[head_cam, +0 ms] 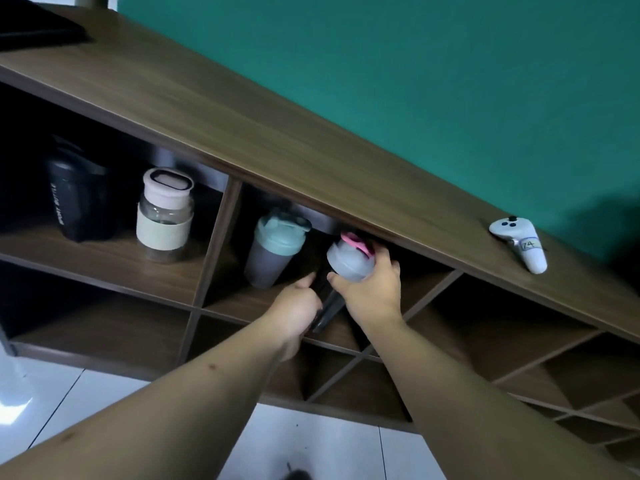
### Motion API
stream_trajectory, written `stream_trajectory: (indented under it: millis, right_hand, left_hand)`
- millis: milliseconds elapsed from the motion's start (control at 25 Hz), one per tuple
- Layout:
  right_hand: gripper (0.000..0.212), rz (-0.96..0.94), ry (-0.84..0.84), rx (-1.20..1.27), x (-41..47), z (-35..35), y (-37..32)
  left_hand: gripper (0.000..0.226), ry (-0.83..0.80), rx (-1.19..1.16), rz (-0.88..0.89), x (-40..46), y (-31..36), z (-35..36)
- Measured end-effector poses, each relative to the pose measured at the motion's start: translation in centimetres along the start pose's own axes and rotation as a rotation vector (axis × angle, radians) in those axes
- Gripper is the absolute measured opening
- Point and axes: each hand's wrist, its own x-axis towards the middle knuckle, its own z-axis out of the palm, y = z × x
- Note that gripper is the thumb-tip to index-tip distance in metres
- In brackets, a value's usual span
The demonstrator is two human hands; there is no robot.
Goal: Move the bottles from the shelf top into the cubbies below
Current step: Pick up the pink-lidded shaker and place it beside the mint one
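A dark shaker bottle with a grey lid and pink cap [348, 259] is tilted at the mouth of the upper middle cubby. My right hand [372, 289] grips it around the lid. My left hand [299, 306] holds its dark lower body. Next to it in the same cubby stands a grey shaker with a teal lid [275, 251]. The upper left cubby holds a clear bottle with a white lid and pale sleeve [165, 216] and a black sport bottle [78, 199]. The brown wooden shelf top [277, 133] carries no bottles in view.
A white hand controller [521, 244] lies on the shelf top at the right, near the green wall. A black object [34, 26] sits on the top at the far left. Lower cubbies and diagonal compartments [502, 341] are dark. White floor tiles [329, 445] lie below.
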Motion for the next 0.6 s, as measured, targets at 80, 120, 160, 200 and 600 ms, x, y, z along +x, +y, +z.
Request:
stream_trajectory:
  millis: [80,120,160,200,600]
  right_hand:
    - [0.062,-0.004,-0.003,-0.007,1.1,0.7,0.5]
    - [0.063,-0.007,-0.003,-0.006,1.6,1.0,0.7]
    - [0.065,-0.007,0.001,0.001,2.1,1.4,1.0]
    - [0.066,-0.008,0.008,0.012,2.4,1.7,1.2]
    - [0.065,0.020,0.067,0.219,4.3,4.3,2.0]
  left_hand:
    - [0.077,0.014,-0.060,-0.028,1.0,0.9,0.8]
    - [0.074,0.027,-0.076,-0.035,1.5,1.2,1.2]
    - [0.072,0.036,-0.088,-0.041,1.8,1.3,1.4]
    - [0.072,0.041,-0.095,-0.040,2.1,1.3,1.5]
    - [0.075,0.016,-0.180,0.007,3.2,0.5,1.1]
